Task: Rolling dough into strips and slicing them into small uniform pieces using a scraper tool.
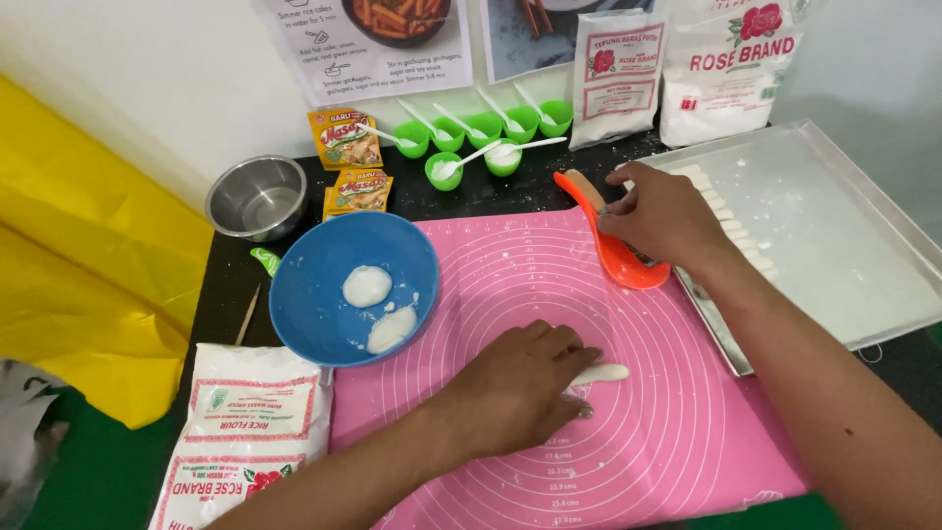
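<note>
Your left hand [525, 388] lies flat, fingers together, pressing on a white dough roll [601, 374] on the pink silicone mat [687, 432]. Only the roll's end shows, sticking out just past your fingertips toward your right side; the rest is hidden under the palm. Its long axis runs left to right across you, roughly in line with the fingers covering it. The left hand is touching it, so that hand is by far the nearer; your right hand is well apart from it, farther from you and to the right.

Your right hand [662, 221] is closed on the orange scraper [616, 250], gripping it at the top while its curved blade hangs down toward the mat. Just right of that hand sits the metal tray [863, 255], with a row of cut dough pieces [731, 221] along its near-left edge; the wrist hides part of the row, so you cannot count them exactly.

To the left of your left hand stands one blue bowl [314, 294] holding two white dough lumps [367, 286], with a few small crumbs beside them. Beyond it is one steel bowl [257, 198], two yellow seasoning sachets [345, 137], and seven small green cups [446, 169], most with white spoons. You have three flour bags: one [245, 442] near your left forearm, two [726, 59] standing at the wall beyond your right hand.
</note>
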